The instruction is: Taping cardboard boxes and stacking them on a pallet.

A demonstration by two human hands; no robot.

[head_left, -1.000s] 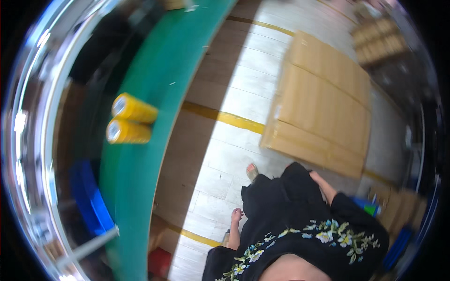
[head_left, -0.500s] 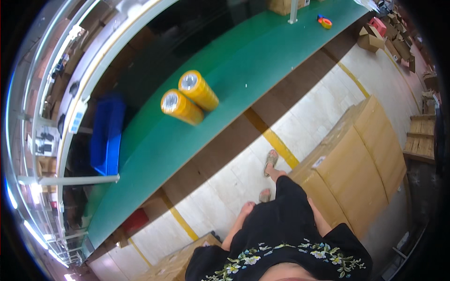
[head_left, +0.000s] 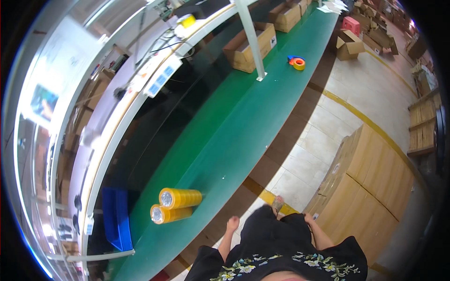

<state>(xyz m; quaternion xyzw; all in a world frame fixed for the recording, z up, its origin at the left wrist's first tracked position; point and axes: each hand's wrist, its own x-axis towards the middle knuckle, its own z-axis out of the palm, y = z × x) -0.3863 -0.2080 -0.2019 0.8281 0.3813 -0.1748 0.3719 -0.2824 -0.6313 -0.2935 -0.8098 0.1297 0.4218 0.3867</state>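
Note:
My left hand hangs beside the green workbench's edge, loosely curled, with nothing visible in it. Down at my right thigh is my right hand, near the stacked cartons; its fingers are too small and hidden to read. Neither hand touches anything on the bench. Two stacks of yellow tape rolls lie on their sides, side by side, to the left of my left hand. Farther along the bench rests a tape dispenser in blue and orange with a yellow roll.
A blue bin stands left of the tape rolls. Open cardboard boxes sit at the bench's far end by a white post. Large closed cartons stand on the floor to my right. An open carton lies farther off.
My view has swung toward the bench's far end, so the tape rolls appear lower and more boxes show there. Both hands still hang at my sides, and my feet have shifted in a step.

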